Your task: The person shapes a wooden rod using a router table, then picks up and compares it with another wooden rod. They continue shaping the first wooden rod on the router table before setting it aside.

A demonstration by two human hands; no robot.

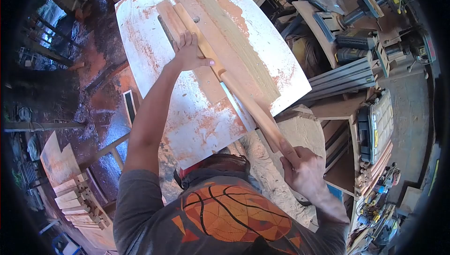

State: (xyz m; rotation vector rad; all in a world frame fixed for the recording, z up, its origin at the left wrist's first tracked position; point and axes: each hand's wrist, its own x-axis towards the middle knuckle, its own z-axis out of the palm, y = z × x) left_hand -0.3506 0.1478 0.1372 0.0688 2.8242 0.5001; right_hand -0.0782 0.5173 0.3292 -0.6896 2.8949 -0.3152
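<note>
A long, narrow wooden strip (251,104) lies slantwise over a white worktable (197,135) and sticks out past its near edge. My left hand (188,54) rests palm down with fingers spread, on a flat board (211,85) beside the strip, its thumb reaching over the strip. Near the thumb the strip shows a step or notch. At the near end, beyond the table, my right hand (303,169) is closed around the strip, index finger stretched along it. A tall wooden fence board (243,69) runs along the strip's right side. The strip's underside is hidden.
Sawdust covers parts of the table and lies heaped below its near edge. At right are clamps (356,18), stacked wooden slats (342,77), a shelf cabinet (340,109) and a tool case (382,119). Cut wooden pieces (77,203) are stacked at lower left.
</note>
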